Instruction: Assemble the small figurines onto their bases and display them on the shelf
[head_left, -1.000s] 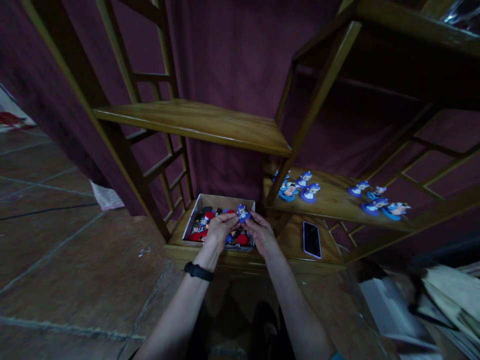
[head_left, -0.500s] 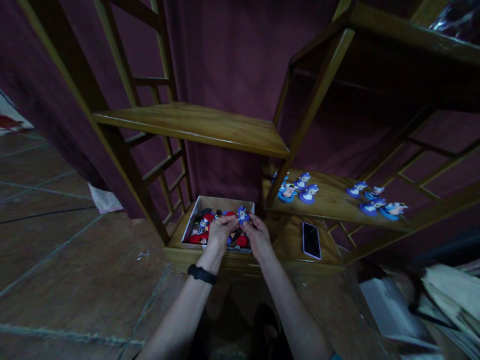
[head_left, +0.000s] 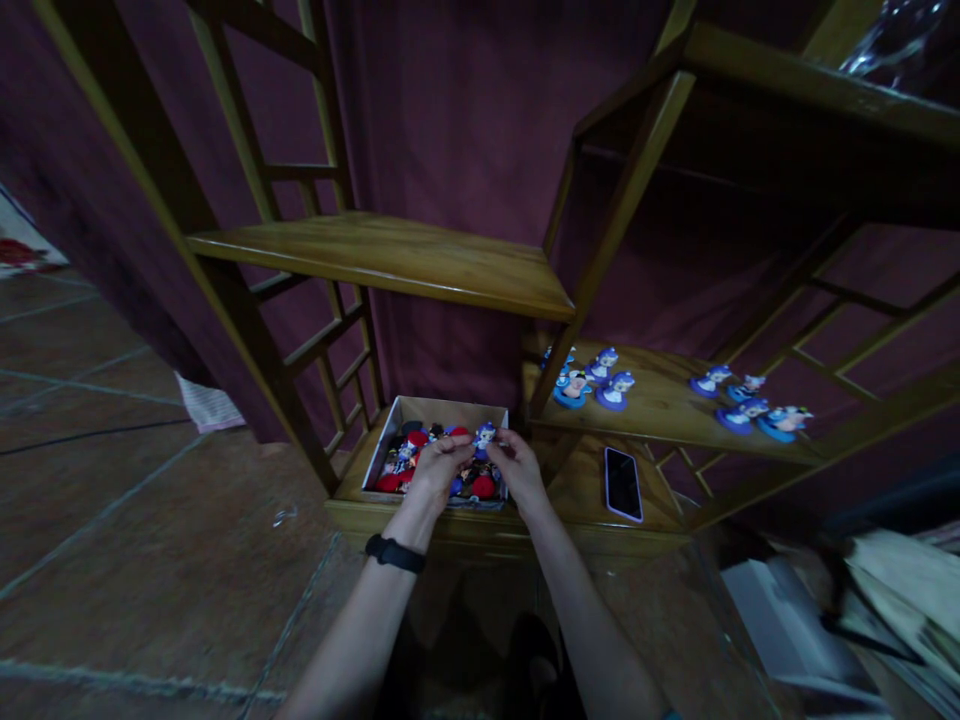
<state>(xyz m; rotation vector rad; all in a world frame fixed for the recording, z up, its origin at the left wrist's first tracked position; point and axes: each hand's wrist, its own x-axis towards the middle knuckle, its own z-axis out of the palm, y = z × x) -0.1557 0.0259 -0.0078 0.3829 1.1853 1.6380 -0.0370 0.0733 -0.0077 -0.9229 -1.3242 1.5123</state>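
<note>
A small purple-and-white figurine is upright between my two hands, above the right part of an open cardboard box. My left hand, with a black band on the wrist, pinches it from the left with thumb and fingers. From the right, the fingertips of my right hand close on it near its base. Below my hands the box is full of loose figurines in red, black, blue and white. My left hand hides part of them.
Several purple and blue figurines stand on the raised right shelf, in two groups. A phone lies on the low board. A wooden shelf overhangs the box. A grey box is on the floor at right.
The figurine stays between both hands and has turned slightly, with more of its white showing. My fingers have shifted a little around it. The view has tilted slightly.
</note>
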